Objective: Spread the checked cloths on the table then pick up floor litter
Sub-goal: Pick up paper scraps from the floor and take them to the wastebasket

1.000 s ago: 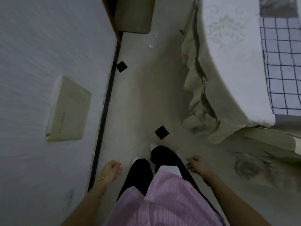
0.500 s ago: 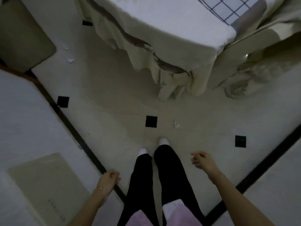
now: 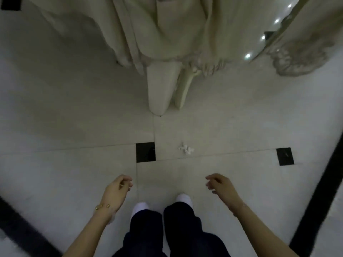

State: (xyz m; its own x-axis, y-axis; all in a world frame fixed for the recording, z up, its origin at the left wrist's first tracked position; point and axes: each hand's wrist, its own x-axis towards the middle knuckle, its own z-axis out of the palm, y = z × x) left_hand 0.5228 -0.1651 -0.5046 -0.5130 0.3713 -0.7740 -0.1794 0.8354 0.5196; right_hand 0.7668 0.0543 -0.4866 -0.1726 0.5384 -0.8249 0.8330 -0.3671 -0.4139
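Note:
A small crumpled white scrap of litter (image 3: 186,149) lies on the pale tiled floor, just right of a black inset tile (image 3: 145,152). My left hand (image 3: 116,191) hangs low at the left with fingers loosely curled and nothing in it. Apart from it, my right hand (image 3: 220,186) hangs on the other side, fingers loosely apart and empty. Both hands are nearer to me than the litter. The cream table skirt (image 3: 163,43) drapes to the floor ahead. The checked cloths and the table top are out of view.
My white shoes (image 3: 183,199) and dark trousers stand at the bottom centre. Another black inset tile (image 3: 284,156) sits to the right. Black border strips (image 3: 319,201) run along both lower corners. A second draped cloth (image 3: 306,45) hangs at the top right.
My view has swung from the wall and table side round to the floor below the table corner. The litter scrap now lies ahead of my feet. Both hands stay empty.

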